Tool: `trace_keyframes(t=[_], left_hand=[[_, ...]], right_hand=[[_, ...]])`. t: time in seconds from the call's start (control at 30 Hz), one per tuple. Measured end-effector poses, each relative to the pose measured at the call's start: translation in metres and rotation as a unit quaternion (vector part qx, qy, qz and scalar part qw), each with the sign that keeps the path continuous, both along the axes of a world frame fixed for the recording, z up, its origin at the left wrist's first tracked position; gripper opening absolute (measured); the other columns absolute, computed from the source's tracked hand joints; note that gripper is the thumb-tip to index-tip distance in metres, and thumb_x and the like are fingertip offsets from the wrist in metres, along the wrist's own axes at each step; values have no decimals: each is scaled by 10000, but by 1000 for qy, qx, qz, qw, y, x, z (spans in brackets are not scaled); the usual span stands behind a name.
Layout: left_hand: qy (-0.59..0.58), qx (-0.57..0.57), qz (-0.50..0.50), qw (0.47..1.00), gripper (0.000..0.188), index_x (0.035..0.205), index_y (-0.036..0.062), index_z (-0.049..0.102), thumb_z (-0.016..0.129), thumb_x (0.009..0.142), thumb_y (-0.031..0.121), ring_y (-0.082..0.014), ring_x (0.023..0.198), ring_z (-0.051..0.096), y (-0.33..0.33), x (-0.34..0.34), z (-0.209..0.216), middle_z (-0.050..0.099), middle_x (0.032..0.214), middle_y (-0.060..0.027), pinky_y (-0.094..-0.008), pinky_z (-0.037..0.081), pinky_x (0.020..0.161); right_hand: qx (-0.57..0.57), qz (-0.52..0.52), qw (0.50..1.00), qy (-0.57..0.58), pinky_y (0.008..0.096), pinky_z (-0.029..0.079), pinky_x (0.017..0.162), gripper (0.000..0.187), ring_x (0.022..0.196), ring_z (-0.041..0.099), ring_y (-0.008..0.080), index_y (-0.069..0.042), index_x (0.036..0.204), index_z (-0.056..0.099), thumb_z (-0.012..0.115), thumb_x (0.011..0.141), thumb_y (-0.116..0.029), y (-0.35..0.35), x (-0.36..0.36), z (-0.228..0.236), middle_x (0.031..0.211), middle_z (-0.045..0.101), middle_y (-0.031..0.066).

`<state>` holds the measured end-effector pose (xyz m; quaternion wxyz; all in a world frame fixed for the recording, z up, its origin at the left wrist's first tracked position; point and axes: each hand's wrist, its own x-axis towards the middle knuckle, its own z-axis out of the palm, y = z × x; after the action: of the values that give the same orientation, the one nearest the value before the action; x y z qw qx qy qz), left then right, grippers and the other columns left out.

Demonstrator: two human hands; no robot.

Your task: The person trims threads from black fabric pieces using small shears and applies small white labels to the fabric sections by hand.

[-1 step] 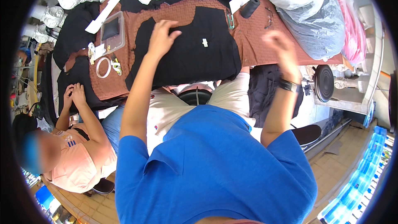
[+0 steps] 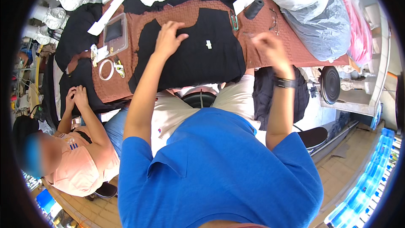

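Note:
A black sleeveless-looking garment piece (image 2: 190, 65) lies flat across the near edge of the table before me. On its upper middle is a small white tag (image 2: 208, 44). My left hand (image 2: 169, 41) rests on the left part of the black cloth, fingers bent, thumb apart, nothing seen in it. To the right of the cloth my right hand (image 2: 271, 51) is raised and smeared by motion; whether it pinches something fine cannot be made out. Green-handled thread snips (image 2: 234, 23) lie beside the garment's upper right edge, near a black thread spool (image 2: 254, 8).
A brown textured cloth (image 2: 192, 6) covers the table. Left lie a clear plastic box (image 2: 125, 38) and a white ring-shaped roll (image 2: 101, 71). Plastic-wrapped bundles (image 2: 314, 21) stand at right. A co-worker's hands (image 2: 77, 96) meet over black fabric at left.
My right hand has swung left and slightly down, toward the black garment piece. My left hand has shifted a little to the right; the cloth lies much as before.

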<state>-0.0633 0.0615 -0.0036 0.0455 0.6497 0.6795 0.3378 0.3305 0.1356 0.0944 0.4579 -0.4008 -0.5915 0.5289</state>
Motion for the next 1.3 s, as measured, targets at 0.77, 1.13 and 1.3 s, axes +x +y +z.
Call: trace_keyframes(t=[0.77, 1.13, 1.3], left_hand=[[-410, 74, -48, 908, 443, 1413, 64, 573, 671, 1010, 221, -163, 1179, 602, 46, -71, 206, 638, 1290, -79, -333, 489, 1022], [-565, -37, -202, 799, 263, 1224, 19, 693, 572, 993, 56, -168, 1211, 621, -14, -55, 236, 664, 1288, -66, -327, 496, 1070], [-575, -136, -152, 793, 374, 1342, 4, 662, 582, 985, 81, -164, 1254, 601, -48, -16, 135, 662, 1350, -93, -292, 456, 1089]], right_hand=[[135, 116, 946, 271, 228, 442, 819, 141, 881, 527, 50, -58, 992, 582, 708, 989, -123, 62, -187, 95, 922, 587, -32], [147, 107, 953, 244, 229, 445, 819, 134, 875, 522, 49, -55, 994, 577, 690, 1006, -126, 49, -176, 86, 939, 593, -31], [31, 97, 986, 133, 229, 442, 823, 125, 875, 538, 62, -76, 972, 588, 697, 1001, -129, 8, -148, -24, 906, 596, -34]])
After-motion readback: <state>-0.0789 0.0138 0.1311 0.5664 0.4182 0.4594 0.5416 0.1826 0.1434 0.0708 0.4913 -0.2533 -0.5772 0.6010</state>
